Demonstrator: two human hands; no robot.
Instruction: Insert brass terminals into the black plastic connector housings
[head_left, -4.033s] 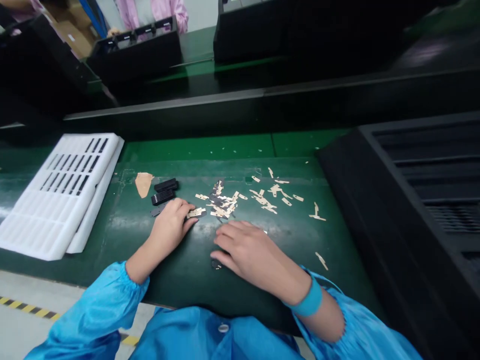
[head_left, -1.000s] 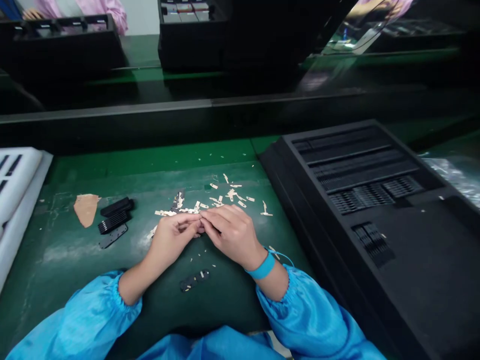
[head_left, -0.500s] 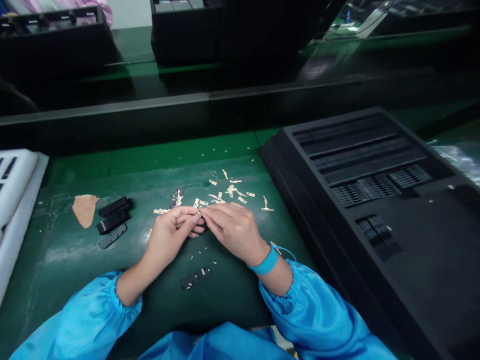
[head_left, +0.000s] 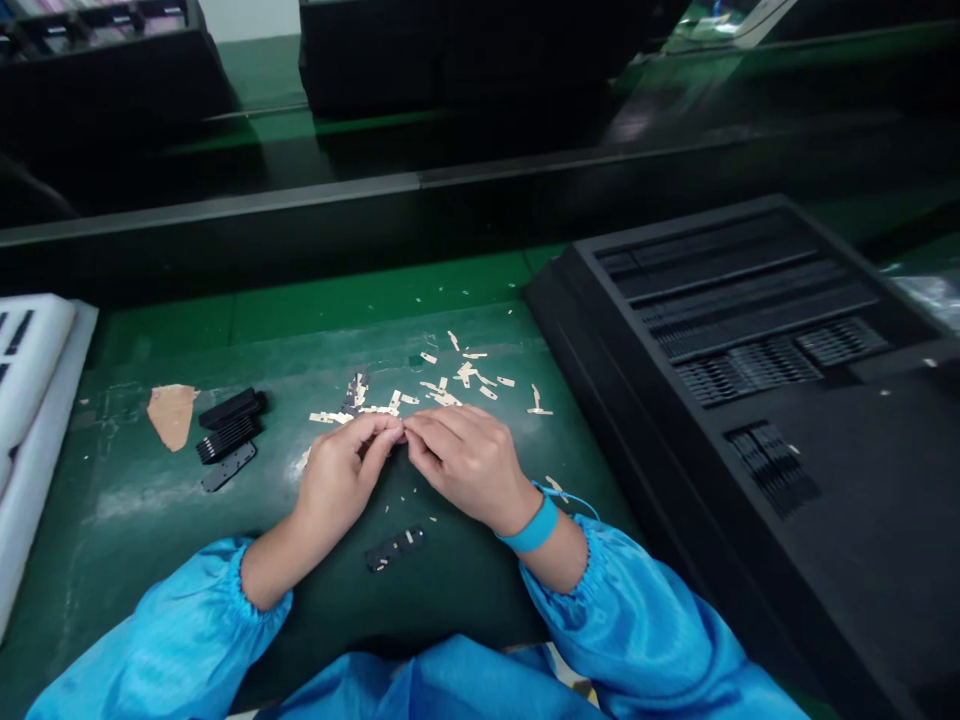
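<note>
My left hand (head_left: 343,477) and my right hand (head_left: 466,463) meet fingertip to fingertip over the green mat (head_left: 315,330). Both pinch something small between them that I cannot make out. Just beyond the fingers lies a scatter of several small tan strips (head_left: 442,390). A flat black part with light spots (head_left: 394,549) lies on the mat between my forearms. Blue sleeves cover both arms, and a blue wrist strap (head_left: 534,530) circles my right wrist.
A stack of small black parts (head_left: 229,432) and a tan scrap (head_left: 172,414) lie to the left. A white foam tray (head_left: 30,370) sits at the far left. A large black slotted tray (head_left: 757,340) fills the right. Dark bins stand beyond the rail (head_left: 225,205).
Four seconds ago my hands lay apart and flat on the mat. They have since come together in a pinch, and over the last second they barely moved while the view shifted slightly.
</note>
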